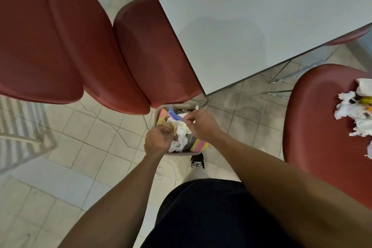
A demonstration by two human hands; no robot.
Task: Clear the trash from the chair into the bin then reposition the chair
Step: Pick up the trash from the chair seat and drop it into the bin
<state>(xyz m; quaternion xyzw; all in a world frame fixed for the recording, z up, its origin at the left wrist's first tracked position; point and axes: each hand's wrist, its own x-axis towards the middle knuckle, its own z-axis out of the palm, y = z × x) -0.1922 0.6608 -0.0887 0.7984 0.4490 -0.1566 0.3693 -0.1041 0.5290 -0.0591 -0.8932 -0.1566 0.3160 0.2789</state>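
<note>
In the head view, both hands work over a small bin at lower centre of the frame, on the tiled floor just below the corner of the white surface. The left hand has its grip curled around crumpled paper at the bin's left side. The right hand pinches a bit of white tissue over the bin's upper rim. The bin is packed with tissue and coloured wrappers. More crumpled trash lies on the red chair at the right edge. Two more red chairs fill the upper left
</note>
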